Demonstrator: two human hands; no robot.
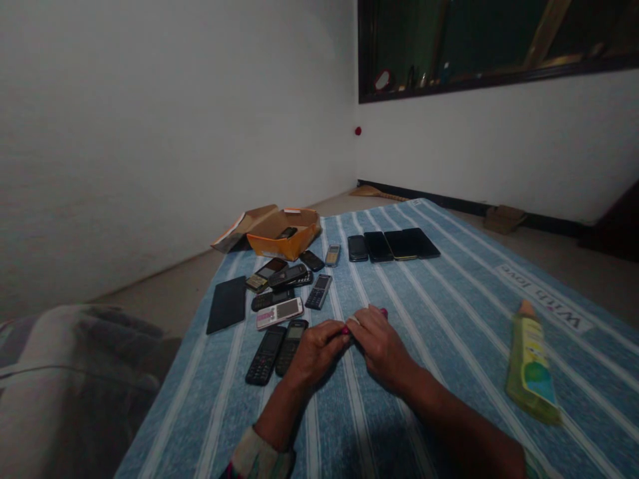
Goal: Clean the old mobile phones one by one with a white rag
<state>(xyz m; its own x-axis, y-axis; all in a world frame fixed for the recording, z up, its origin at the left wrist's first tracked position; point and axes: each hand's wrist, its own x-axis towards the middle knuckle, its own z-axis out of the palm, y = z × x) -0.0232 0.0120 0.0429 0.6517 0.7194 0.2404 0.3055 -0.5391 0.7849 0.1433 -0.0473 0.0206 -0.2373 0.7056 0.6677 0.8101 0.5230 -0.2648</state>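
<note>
My left hand (319, 349) and my right hand (377, 342) meet over the striped cloth, fingers closed and touching. Bits of bright pink (383, 312) show at the fingers; what the hands grip is mostly covered, so its kind cannot be made out. Just left of my left hand lie two black keypad phones (266, 354), side by side. Beyond them are a white-and-pink phone (280, 313), a dark keypad phone (318, 291) and several more old phones in a loose pile. Farther off, a row of dark touchscreen phones (378, 247) lies face up.
An orange cardboard box (280, 247) stands open at the far left with a phone inside. A black flat tablet-like slab (227, 305) lies near the left edge. On the right lies a yellow-green bottle (533, 369). Blue striped cloth (449, 319) covers the surface; walls rise behind.
</note>
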